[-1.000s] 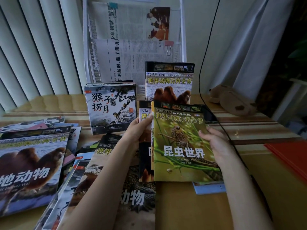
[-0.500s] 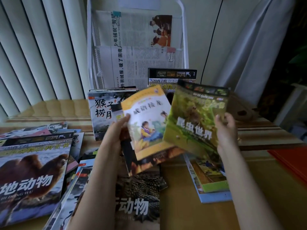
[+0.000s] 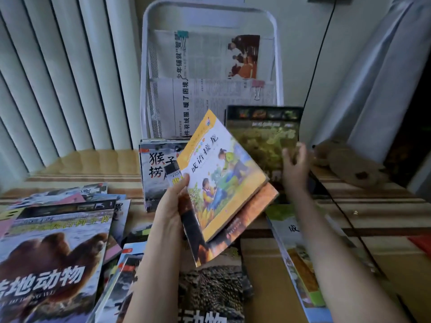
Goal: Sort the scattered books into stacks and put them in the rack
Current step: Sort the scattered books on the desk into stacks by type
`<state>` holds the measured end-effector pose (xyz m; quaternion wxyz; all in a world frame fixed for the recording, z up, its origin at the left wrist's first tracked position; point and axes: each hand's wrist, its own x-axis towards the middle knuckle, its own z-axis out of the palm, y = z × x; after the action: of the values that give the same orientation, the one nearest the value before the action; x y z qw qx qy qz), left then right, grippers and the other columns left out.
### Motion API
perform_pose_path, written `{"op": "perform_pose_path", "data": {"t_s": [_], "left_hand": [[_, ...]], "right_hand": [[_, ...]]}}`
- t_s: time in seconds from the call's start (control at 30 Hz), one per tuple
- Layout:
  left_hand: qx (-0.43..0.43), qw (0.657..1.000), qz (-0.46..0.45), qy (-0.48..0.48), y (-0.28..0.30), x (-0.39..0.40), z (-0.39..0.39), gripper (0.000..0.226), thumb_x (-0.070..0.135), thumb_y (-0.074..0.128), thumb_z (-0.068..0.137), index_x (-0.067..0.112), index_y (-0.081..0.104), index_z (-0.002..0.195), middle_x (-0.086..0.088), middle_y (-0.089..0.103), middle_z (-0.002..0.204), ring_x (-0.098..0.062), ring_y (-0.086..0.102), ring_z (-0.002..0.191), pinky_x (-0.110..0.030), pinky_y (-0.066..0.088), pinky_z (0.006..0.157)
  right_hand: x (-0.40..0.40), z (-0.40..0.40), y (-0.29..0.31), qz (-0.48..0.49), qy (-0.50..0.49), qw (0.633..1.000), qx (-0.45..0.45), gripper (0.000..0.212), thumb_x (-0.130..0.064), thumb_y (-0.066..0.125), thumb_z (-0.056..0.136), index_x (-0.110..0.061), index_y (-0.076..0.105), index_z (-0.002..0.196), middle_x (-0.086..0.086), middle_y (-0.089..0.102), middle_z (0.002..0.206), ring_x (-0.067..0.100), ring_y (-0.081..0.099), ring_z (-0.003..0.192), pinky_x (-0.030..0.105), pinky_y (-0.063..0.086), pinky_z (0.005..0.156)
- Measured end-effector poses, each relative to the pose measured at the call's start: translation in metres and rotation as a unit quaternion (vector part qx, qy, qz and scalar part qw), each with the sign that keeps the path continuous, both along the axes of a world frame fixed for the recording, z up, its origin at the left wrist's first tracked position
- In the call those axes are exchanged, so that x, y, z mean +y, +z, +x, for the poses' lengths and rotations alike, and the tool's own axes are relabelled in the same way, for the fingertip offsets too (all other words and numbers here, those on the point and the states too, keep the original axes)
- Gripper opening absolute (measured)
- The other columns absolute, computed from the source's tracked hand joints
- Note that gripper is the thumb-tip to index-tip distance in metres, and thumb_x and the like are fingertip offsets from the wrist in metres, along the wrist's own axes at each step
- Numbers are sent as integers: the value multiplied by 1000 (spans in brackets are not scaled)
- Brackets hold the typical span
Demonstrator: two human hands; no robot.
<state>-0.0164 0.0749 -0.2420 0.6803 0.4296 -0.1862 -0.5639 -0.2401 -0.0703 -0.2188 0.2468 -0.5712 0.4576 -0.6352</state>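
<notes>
My left hand (image 3: 171,206) grips two books by their left edge: a yellow storybook (image 3: 221,173) on top and a dark orange-edged book (image 3: 233,231) under it, both tilted above the table. My right hand (image 3: 295,164), blurred, holds the right edge of a green insect book (image 3: 261,141), thumb in front. That book stands upright at the foot of the white wire rack (image 3: 145,66). A grey monkey picture book (image 3: 155,169) leans at the rack's foot on the left. Several more books lie scattered at the left, a camel book (image 3: 53,259) on top.
Clipped newspapers (image 3: 210,96) fill the rack's upper pockets. A crocodile book (image 3: 210,292) lies below my left hand, and flat books (image 3: 300,257) under my right forearm. A brown plush toy (image 3: 349,166) and a black cable (image 3: 326,43) are at the right. Vertical blinds (image 3: 58,78) stand behind.
My right hand carried the green insect book up and back, from in front of me to upright against the rack. The left hand raised the yellow storybook and dark book slightly.
</notes>
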Motion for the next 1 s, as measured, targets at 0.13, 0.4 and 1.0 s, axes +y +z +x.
{"op": "perform_pose_path", "data": {"t_s": [0.13,0.4,1.0], "left_hand": [[-13,1000,-14,8,5,-2,-8,26,24,61,88,1,69,98,-12,72,71,-21,68,54,-26,56,50],[-124,990,-26,64,8,-6,-23,23,19,69,84,6,62,101,-11,70,86,-26,68,73,-31,54,61],[-417,851,-217,233,96,-64,-74,42,32,47,98,17,34,61,-1,33,53,-9,28,43,-24,22,45]], "right_hand": [[2,15,-21,-64,-48,996,45,62,-46,59,79,-3,46,121,7,52,105,24,50,97,34,37,78],[57,-9,23,273,309,899,149,59,-69,51,77,-27,59,118,-20,64,100,-1,60,90,25,47,83],[65,-64,-21,188,159,904,-350,23,-31,67,84,-32,65,107,-4,71,100,20,69,86,44,56,71]]}}
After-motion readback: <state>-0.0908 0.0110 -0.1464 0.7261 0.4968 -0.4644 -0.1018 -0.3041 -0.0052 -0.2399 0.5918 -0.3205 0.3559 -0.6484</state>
